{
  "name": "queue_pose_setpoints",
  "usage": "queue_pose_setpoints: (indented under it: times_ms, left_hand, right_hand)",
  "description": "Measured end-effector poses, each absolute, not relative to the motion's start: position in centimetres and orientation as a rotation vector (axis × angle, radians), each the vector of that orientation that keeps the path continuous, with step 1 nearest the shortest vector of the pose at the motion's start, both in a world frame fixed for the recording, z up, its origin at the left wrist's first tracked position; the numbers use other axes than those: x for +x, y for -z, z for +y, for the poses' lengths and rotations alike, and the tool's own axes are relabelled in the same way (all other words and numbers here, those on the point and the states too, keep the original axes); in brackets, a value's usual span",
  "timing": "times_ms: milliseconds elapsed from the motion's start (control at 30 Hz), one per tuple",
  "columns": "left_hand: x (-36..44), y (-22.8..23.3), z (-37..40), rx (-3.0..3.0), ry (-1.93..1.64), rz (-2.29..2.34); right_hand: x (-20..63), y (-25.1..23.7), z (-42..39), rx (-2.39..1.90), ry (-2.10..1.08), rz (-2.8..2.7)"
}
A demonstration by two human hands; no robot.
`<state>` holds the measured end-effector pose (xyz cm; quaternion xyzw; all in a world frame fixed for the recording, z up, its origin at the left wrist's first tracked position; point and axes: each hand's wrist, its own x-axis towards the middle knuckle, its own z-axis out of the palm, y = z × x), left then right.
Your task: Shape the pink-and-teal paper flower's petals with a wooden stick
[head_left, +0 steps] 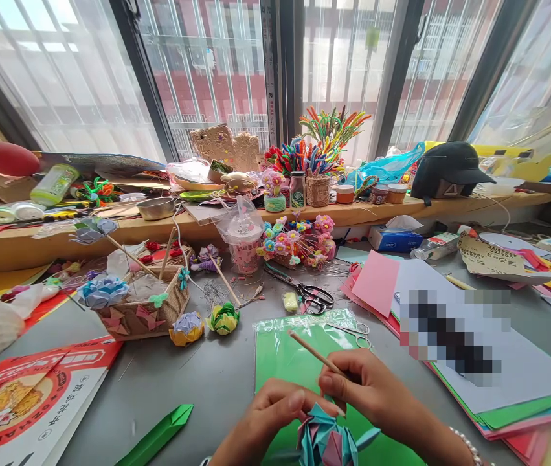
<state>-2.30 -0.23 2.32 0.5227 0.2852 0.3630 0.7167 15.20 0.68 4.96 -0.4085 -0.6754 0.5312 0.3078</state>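
Observation:
My right hand [370, 385] pinches a thin wooden stick [311, 349], which slants up and to the left. My left hand [280, 411] is closed on a folded paper flower [326, 440] in blue and pink, low in the view; its fingertips meet those of the right hand, and part of its grip is hidden. Beneath both hands lies a green paper pack [285, 362] in a clear sleeve. Small scissors [355, 333] rest on its upper right corner. A folded green paper strip [156, 437] is on the table to the left.
Behind are black-handled scissors [316, 298], finished paper flowers [223, 318] and a cardboard box [136, 314] with sticks. Stacked coloured paper [522, 369] covers the right side. A printed paper bag [37, 401] lies at left. A crowded wooden ledge [197, 226] runs along the windows.

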Motion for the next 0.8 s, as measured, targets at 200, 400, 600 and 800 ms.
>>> queue_pose_setpoints:
  times_ms: [200,400,600,800]
  left_hand:
    - [-1.9,-0.9,1.1,0.953,-0.979,0.693]
    - [-2.1,0.0,1.5,1.092,-1.066,0.642]
    - [-1.5,0.0,0.9,1.042,-1.016,0.536]
    - [-1.1,-0.2,0.2,1.062,-1.047,0.690]
  right_hand:
    - [16.1,-5.2,1.5,-1.207,-1.250,-1.641]
    - [16.3,-4.7,1.8,-1.275,-1.100,-1.623]
    - [16.2,-4.5,1.7,-1.308,-1.072,-1.615]
    - [16.2,-4.5,1.9,-1.205,-1.206,-1.508]
